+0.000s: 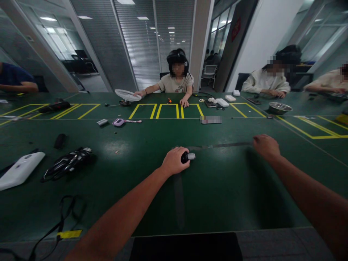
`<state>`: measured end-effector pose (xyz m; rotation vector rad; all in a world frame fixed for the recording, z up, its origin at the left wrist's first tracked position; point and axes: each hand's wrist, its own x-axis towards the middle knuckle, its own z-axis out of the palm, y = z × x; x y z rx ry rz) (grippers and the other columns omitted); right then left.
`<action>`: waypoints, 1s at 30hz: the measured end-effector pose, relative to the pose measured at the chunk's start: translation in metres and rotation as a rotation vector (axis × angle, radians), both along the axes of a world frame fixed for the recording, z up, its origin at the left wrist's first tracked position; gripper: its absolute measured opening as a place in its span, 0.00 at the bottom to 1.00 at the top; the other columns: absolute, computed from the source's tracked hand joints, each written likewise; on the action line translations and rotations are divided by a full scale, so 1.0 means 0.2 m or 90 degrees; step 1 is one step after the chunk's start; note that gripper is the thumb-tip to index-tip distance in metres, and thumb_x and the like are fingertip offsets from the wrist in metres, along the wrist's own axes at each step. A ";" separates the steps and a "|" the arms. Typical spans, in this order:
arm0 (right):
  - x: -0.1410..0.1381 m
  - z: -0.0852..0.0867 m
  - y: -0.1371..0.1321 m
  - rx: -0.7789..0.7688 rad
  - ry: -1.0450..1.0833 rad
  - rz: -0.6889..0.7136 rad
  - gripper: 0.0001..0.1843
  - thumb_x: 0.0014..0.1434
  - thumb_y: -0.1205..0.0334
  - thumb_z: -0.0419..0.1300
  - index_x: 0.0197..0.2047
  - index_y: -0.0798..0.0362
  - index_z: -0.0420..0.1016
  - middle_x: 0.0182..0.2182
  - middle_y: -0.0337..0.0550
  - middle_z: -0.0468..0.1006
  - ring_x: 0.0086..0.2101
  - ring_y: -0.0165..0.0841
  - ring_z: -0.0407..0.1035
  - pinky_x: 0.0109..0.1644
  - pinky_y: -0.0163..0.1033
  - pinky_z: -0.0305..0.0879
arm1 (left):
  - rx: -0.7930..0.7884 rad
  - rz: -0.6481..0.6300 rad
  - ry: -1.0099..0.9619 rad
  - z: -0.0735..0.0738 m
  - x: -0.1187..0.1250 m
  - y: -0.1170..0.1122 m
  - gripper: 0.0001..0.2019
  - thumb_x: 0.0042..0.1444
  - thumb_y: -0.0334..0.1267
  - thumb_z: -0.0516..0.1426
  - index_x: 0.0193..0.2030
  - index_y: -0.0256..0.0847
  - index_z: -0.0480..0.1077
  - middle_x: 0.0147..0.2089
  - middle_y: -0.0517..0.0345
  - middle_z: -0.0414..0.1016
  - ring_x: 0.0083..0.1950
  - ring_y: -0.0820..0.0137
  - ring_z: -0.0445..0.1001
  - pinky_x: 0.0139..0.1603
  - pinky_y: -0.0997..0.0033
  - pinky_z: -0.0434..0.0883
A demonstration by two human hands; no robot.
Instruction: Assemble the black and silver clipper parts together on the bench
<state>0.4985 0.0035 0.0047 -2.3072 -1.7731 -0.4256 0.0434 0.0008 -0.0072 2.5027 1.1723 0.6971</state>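
Note:
My left hand (174, 161) is closed around a small black cylinder with a silver tip (188, 157), which rests on the green table (223, 188) in front of me. My right hand (266, 145) lies on the table to the right, knuckles up and fingers curled under. Its fingertips are at the end of a thin dark strip (220, 146) that runs across the table between my hands; I cannot see whether they grip it.
A white flat device (20, 169) and a bundle of black cables (67, 162) lie at the left. Across the table a person holds a white fan grille (127, 95). More people sit at the right by a metal bowl (280, 107). Yellow tape boxes (168, 110) mark the far side.

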 end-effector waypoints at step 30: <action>-1.21 -0.15 0.02 0.003 0.621 0.431 0.07 0.53 0.59 0.62 0.33 0.53 0.72 0.27 0.38 0.75 0.26 0.30 0.68 0.32 0.37 0.66 | 0.008 0.045 -0.014 -0.03 -0.05 0.06 0.18 0.52 0.43 0.60 0.50 0.44 0.68 0.47 0.55 0.73 0.47 0.62 0.71 0.48 0.60 0.70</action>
